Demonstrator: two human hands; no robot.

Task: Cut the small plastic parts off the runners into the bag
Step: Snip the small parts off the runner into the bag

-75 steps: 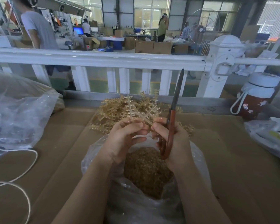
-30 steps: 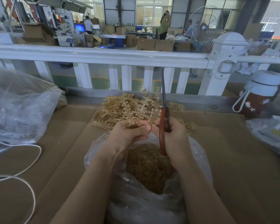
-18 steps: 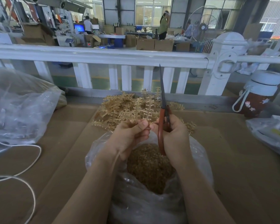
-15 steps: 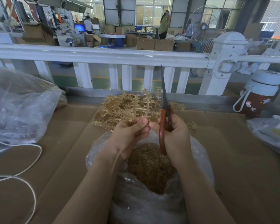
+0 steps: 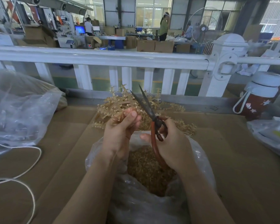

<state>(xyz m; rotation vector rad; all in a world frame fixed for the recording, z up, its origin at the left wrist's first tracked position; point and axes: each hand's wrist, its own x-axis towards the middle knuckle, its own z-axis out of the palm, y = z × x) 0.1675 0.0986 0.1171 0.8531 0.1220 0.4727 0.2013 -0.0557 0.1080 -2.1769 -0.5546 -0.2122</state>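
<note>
My left hand (image 5: 121,128) pinches a tan plastic runner (image 5: 120,105) with small parts on its branches, held above a clear plastic bag (image 5: 199,160). The bag holds a heap of cut tan parts (image 5: 149,168). My right hand (image 5: 171,143) grips the red handles of a pair of scissors (image 5: 149,113). Its dark blades are spread apart and point up and left, just right of the runner. A pile of more tan runners (image 5: 173,109) lies on the cardboard behind my hands.
Brown cardboard (image 5: 233,159) covers the table. A large clear bag (image 5: 18,107) lies at the left with a white cord (image 5: 29,159) by it. A red bottle with a white lid (image 5: 259,96) stands at the right, near another bag (image 5: 271,135). A white railing (image 5: 103,59) runs behind.
The scissor blades, together and upright before, have spread apart and tilted left. My right hand has moved right and down a little, and my left hand has raised the runner.
</note>
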